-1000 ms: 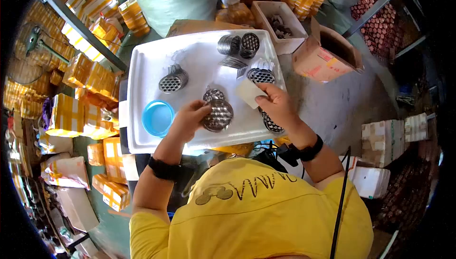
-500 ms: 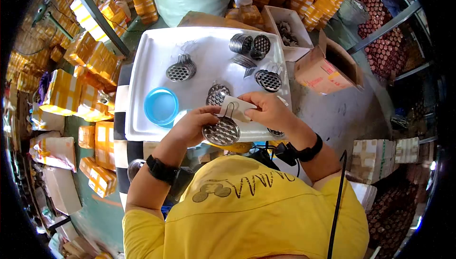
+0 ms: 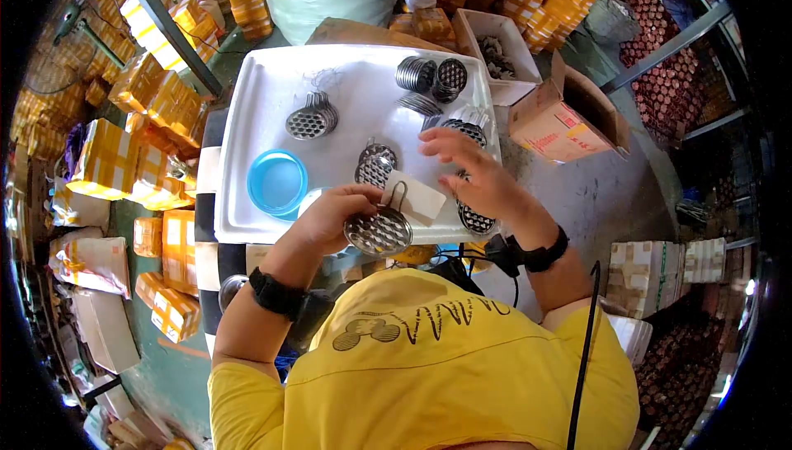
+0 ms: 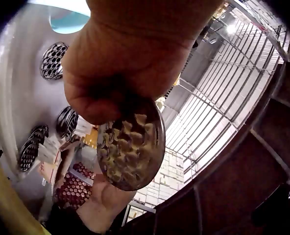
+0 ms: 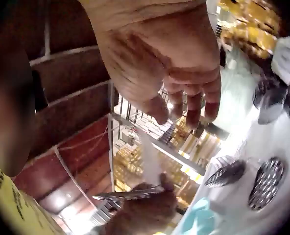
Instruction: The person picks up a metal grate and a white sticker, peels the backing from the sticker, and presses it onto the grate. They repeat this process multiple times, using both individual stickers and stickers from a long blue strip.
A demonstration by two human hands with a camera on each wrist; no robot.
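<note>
My left hand pinches a round metal disc with a dimpled face near the table's front edge; its wire loop stands up beside a pale card. The left wrist view shows the disc hanging below the fingers of the left hand. Just right of the card, my right hand is raised with its fingers apart, holding nothing; the right wrist view shows this hand with bent, relaxed fingers. Whether the card touches the left fingers is partly hidden.
On the white tabletop are a blue round container, a stack of discs at the left, discs in the middle and more stacks at the right. An open carton and a white foam box stand beyond.
The left hand brought the disc to the card, which the right hand held. The right hand has since let go of the card and moved away, up and to the right.
</note>
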